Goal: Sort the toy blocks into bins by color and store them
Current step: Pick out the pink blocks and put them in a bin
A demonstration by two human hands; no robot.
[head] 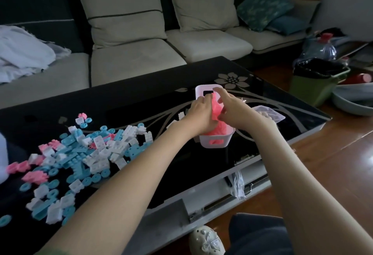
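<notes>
Blocks of pink plastic (217,105) are heaped in a white bin (226,139), which stands toward the right end of the black table (141,101). Both hands are held over the bin. The left hand (200,113) is sunk among the pink blocks with its fingers bent downward. Whether anything is gripped cannot be told, since the fingertips are hidden. The right hand (232,109) is laid against the heap from the other side, with the index finger stretched straight and the thumb spread. Whether its other fingers pinch a block cannot be told either. A mixed pile of blue, white and pink blocks (80,153) lies unsorted at the left end of the table, well apart from the bin. A clear bag (270,115) of pale pieces is seen just beyond the right hand, near the right edge.

The blocks are judged to be light, stiff and smooth, so a loose handful could easily be spilled. Single ones are best pinched across their flat sides, and handfuls cupped from below. The bin is judged light and thin-walled, and likely to slide on the glossy table when pressed. It is best taken by the slots (215,141) cut in its short ends.
</notes>
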